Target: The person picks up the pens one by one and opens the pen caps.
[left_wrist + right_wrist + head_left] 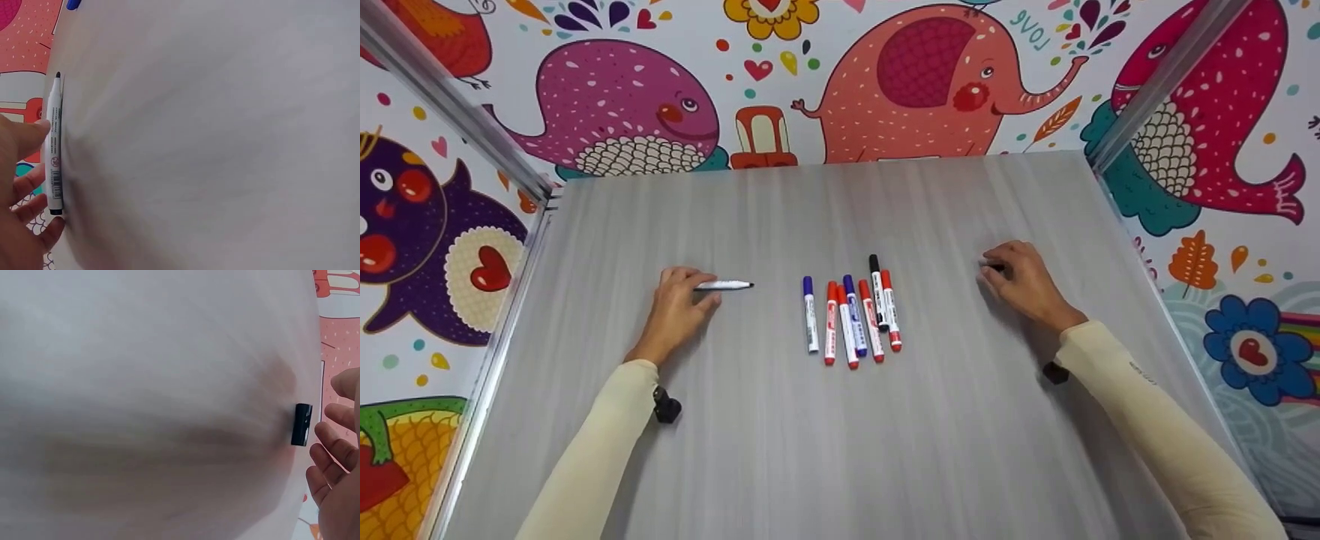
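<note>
In the head view, my left hand is at the left of the table beside an uncapped white marker with a black tip. The left wrist view has this marker lying along the tabletop, the thumb touching its side and the other fingers loosely spread near its rear end. Over at the right, my right hand hovers over a small black marker cap. In the right wrist view the cap lies on the table, with the loosely bent fingers apart from it.
Between the hands lies a loose row of several capped markers: a blue one, a red one, a black one and others. A printed wall stands behind the grey table, with metal rails at the sides.
</note>
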`<act>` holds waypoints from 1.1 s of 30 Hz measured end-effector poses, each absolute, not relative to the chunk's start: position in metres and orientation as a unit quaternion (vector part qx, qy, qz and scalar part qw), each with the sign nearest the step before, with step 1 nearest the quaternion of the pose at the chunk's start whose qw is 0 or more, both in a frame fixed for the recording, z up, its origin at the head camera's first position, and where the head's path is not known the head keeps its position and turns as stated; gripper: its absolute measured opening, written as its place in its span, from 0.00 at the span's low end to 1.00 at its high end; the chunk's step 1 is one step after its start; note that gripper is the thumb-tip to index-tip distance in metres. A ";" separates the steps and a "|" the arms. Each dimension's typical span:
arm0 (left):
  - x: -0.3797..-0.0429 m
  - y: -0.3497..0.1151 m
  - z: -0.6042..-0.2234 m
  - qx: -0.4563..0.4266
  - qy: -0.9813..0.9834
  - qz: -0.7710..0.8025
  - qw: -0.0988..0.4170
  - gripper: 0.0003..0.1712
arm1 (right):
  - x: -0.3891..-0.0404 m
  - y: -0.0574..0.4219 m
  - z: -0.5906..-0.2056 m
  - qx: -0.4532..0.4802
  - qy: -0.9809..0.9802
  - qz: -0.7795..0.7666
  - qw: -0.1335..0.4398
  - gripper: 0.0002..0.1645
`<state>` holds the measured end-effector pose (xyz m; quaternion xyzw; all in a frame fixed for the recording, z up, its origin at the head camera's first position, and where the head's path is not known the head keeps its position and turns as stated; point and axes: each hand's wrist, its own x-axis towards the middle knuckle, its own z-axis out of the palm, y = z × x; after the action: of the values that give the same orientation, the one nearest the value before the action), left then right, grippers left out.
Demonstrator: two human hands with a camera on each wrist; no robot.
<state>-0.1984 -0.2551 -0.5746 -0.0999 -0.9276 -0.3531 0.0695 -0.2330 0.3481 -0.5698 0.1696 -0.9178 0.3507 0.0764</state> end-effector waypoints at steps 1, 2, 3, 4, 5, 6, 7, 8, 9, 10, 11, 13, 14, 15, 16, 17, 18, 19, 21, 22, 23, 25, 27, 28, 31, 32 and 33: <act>-0.197 -0.255 -0.575 -0.102 -0.927 -0.353 0.074 0.19 | -0.233 0.347 -0.569 0.172 -0.917 0.351 0.077 0.15; -0.196 -0.254 -0.574 -0.104 -0.926 -0.354 0.078 0.20 | -0.234 0.345 -0.568 0.175 -0.916 0.352 0.078 0.15; -0.195 -0.254 -0.574 -0.105 -0.926 -0.354 0.082 0.20 | -0.234 0.343 -0.567 0.178 -0.915 0.352 0.079 0.15; -0.194 -0.254 -0.574 -0.105 -0.925 -0.354 0.085 0.20 | -0.234 0.341 -0.566 0.181 -0.914 0.354 0.078 0.15; -0.193 -0.253 -0.574 -0.105 -0.925 -0.354 0.090 0.20 | -0.234 0.339 -0.565 0.183 -0.913 0.356 0.077 0.15; -0.192 -0.253 -0.574 -0.104 -0.924 -0.355 0.094 0.20 | -0.234 0.337 -0.564 0.184 -0.912 0.359 0.076 0.15; -0.192 -0.252 -0.574 -0.104 -0.924 -0.355 0.098 0.20 | -0.234 0.335 -0.563 0.185 -0.911 0.362 0.073 0.15; -0.191 -0.252 -0.574 -0.103 -0.923 -0.356 0.102 0.20 | -0.233 0.333 -0.562 0.186 -0.910 0.364 0.072 0.16; -0.190 -0.251 -0.573 -0.102 -0.922 -0.357 0.107 0.20 | -0.233 0.331 -0.561 0.187 -0.909 0.366 0.069 0.16; -0.189 -0.249 -0.572 -0.102 -0.921 -0.358 0.112 0.20 | -0.232 0.328 -0.560 0.190 -0.908 0.367 0.068 0.16; -0.188 -0.248 -0.572 -0.101 -0.920 -0.361 0.117 0.19 | -0.231 0.326 -0.559 0.194 -0.908 0.366 0.068 0.16; -0.186 -0.245 -0.570 -0.105 -0.916 -0.365 0.130 0.19 | -0.230 0.321 -0.558 0.206 -0.905 0.364 0.073 0.16; -0.184 -0.243 -0.570 -0.107 -0.913 -0.367 0.138 0.18 | -0.230 0.319 -0.558 0.215 -0.904 0.361 0.077 0.15; -0.183 -0.242 -0.569 -0.111 -0.910 -0.371 0.147 0.17 | -0.230 0.316 -0.558 0.223 -0.902 0.359 0.081 0.15; -0.182 -0.240 -0.568 -0.115 -0.906 -0.375 0.156 0.17 | -0.230 0.314 -0.558 0.230 -0.901 0.359 0.086 0.15; -0.181 -0.238 -0.568 -0.120 -0.902 -0.380 0.165 0.16 | -0.230 0.312 -0.558 0.236 -0.899 0.357 0.089 0.15; -0.179 -0.235 -0.567 -0.124 -0.899 -0.384 0.172 0.15 | -0.230 0.310 -0.558 0.240 -0.898 0.357 0.090 0.15; -0.177 -0.233 -0.566 -0.128 -0.895 -0.389 0.179 0.14 | -0.230 0.309 -0.558 0.242 -0.897 0.358 0.090 0.15; -0.173 -0.229 -0.564 -0.130 -0.889 -0.398 0.184 0.13 | -0.230 0.305 -0.558 0.242 -0.897 0.360 0.084 0.15; -0.171 -0.226 -0.563 -0.130 -0.887 -0.402 0.184 0.13 | -0.229 0.304 -0.557 0.240 -0.898 0.360 0.079 0.15; -0.170 -0.224 -0.563 -0.131 -0.886 -0.405 0.183 0.13 | -0.229 0.302 -0.557 0.238 -0.899 0.360 0.075 0.15; -0.166 -0.219 -0.562 -0.133 -0.885 -0.408 0.178 0.14 | -0.229 0.299 -0.557 0.235 -0.900 0.360 0.066 0.15; -0.163 -0.214 -0.561 -0.139 -0.886 -0.408 0.170 0.15 | -0.228 0.297 -0.557 0.233 -0.902 0.358 0.060 0.16; -0.161 -0.211 -0.561 -0.143 -0.887 -0.407 0.167 0.16 | -0.228 0.295 -0.557 0.234 -0.902 0.357 0.059 0.16; -0.157 -0.205 -0.563 -0.154 -0.888 -0.404 0.156 0.17 | -0.227 0.292 -0.556 0.242 -0.900 0.358 0.060 0.15; -0.156 -0.203 -0.563 -0.156 -0.889 -0.403 0.153 0.17 | -0.227 0.291 -0.556 0.244 -0.899 0.358 0.062 0.16; -0.154 -0.201 -0.564 -0.158 -0.889 -0.402 0.151 0.17 | -0.228 0.290 -0.556 0.246 -0.899 0.357 0.063 0.16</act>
<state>-0.1544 -0.2008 -0.5644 -0.1576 -0.8891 -0.4024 0.1506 -0.2275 0.2896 -0.5565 0.2462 -0.8987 0.3575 0.0633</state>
